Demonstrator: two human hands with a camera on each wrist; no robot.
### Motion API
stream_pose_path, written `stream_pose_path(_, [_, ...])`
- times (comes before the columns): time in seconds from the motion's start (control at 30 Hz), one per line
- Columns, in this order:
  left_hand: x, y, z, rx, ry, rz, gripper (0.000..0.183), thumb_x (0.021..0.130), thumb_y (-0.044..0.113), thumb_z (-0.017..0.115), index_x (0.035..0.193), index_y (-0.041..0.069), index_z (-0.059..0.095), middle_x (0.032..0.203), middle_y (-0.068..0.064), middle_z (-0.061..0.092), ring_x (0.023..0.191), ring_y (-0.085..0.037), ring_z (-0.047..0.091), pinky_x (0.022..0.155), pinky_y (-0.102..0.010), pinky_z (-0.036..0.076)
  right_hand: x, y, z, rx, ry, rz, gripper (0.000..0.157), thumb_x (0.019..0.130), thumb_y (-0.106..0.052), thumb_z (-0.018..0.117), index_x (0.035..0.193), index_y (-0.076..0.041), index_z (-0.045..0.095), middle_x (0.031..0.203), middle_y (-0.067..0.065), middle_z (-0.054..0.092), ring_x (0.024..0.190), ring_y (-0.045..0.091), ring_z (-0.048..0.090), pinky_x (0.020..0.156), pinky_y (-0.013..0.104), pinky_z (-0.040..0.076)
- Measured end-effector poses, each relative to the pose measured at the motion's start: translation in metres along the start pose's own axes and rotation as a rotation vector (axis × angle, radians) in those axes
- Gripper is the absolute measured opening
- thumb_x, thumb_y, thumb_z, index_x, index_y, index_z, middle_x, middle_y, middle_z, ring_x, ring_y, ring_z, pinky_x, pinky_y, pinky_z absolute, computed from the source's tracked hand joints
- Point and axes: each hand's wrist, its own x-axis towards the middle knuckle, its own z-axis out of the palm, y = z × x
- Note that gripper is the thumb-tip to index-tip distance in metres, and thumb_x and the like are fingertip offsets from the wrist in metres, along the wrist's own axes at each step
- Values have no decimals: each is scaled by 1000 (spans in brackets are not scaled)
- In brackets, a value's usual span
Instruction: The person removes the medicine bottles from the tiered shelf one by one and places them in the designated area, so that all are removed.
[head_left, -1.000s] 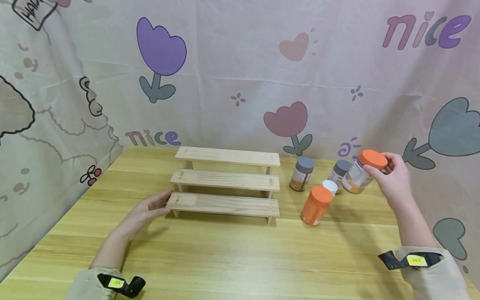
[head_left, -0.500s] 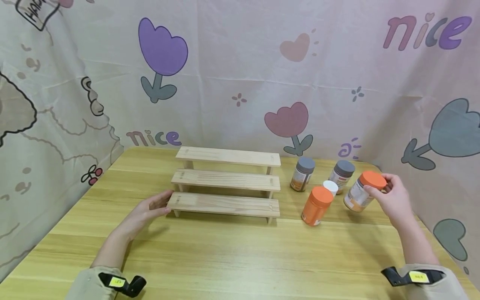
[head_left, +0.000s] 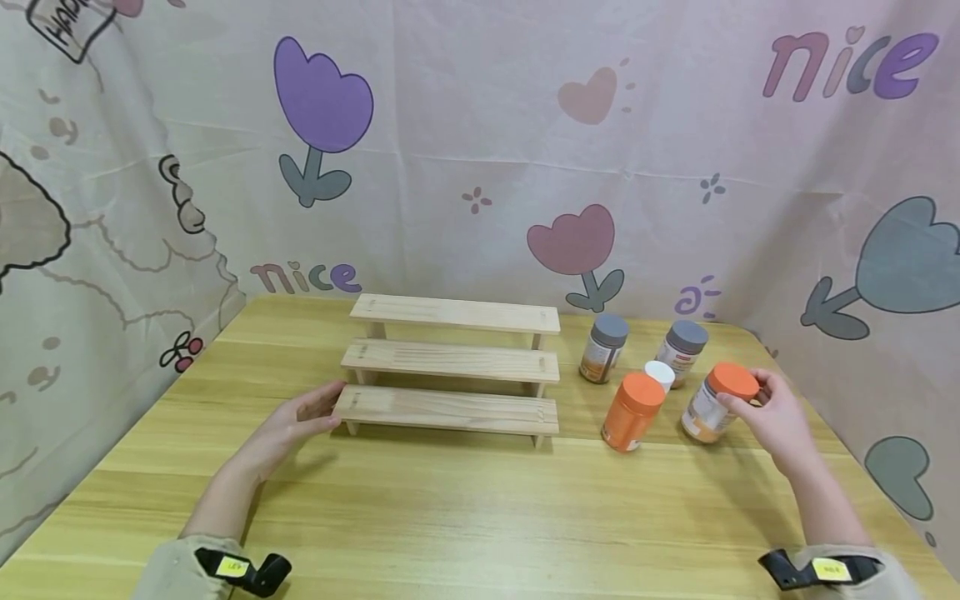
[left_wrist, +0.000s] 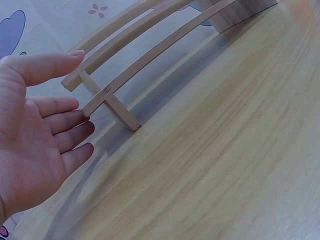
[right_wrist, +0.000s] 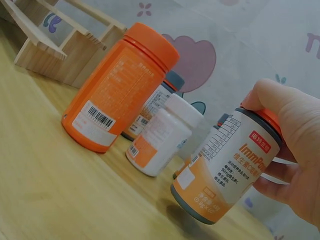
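Observation:
My right hand (head_left: 772,417) grips a vitamin bottle (right_wrist: 227,167) with an orange lid and a white-and-orange label, thumb and fingers around its top. The bottle leans a little; whether its base touches the table I cannot tell. To its left stand an orange bottle (head_left: 633,412), a small white bottle (right_wrist: 165,135) partly hidden behind it in the head view, and two grey-lidded bottles (head_left: 603,350) (head_left: 681,350). My left hand (head_left: 292,421) rests with relaxed fingers at the left end of the lowest step of a three-tier wooden rack (head_left: 450,408); its fingertips touch that end (left_wrist: 90,110).
The rack stands at the middle of the wooden table (head_left: 450,517), left of the bottles. A printed cloth (head_left: 450,125) hangs behind the table and along both sides.
My right hand has lowered the orange-lidded vitamin bottle toward the table and nearer to me, away from the grey-lidded bottle behind. The left hand and the rack have stayed in place.

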Motion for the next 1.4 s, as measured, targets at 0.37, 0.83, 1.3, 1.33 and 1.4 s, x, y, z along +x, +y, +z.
stream_pose_path(0.37, [0, 2, 1, -15, -2, 10, 66, 93, 14, 53, 143, -10, 18, 147, -30, 18, 134, -45, 16, 104, -56, 16, -5, 8, 6, 4, 2, -8, 60, 90, -21, 61, 129, 12, 29, 128, 29, 41, 116, 38, 39, 71, 1, 34])
stream_pose_path(0.83, [0, 1, -1, -11, 4, 8, 65, 94, 15, 53, 143, -9, 18, 147, -29, 19, 134, -44, 17, 104, -56, 18, -5, 11, 5, 70, -52, 16, 68, 92, -21, 59, 135, 14, 20, 135, 35, 30, 125, 51, 26, 103, 56, 26])
stream_pose_path(1.3, [3, -1, -1, -3, -1, 8, 65, 94, 16, 53, 143, -10, 19, 147, -30, 19, 134, -44, 17, 105, -54, 18, -8, 17, -2, 57, -70, -22, 62, 90, -21, 63, 131, 10, 27, 119, 2, 41, 106, 2, 40, 73, 5, 35])
stream_pose_path(1.33, [4, -1, -1, 1, 1, 5, 65, 94, 17, 53, 143, -9, 19, 147, -30, 19, 134, -43, 17, 105, -55, 17, -8, 17, -2, 58, -77, -12, 63, 90, -22, 62, 131, 10, 27, 121, 6, 40, 112, 9, 41, 79, 8, 37])
stream_pose_path(1.4, [5, -2, -1, 0, 3, -5, 65, 95, 18, 52, 143, -9, 18, 147, -29, 18, 135, -43, 17, 105, -55, 17, -8, 16, -3, 74, -93, 8, 65, 90, -22, 62, 133, 10, 25, 126, 15, 36, 122, 28, 37, 93, 20, 38])
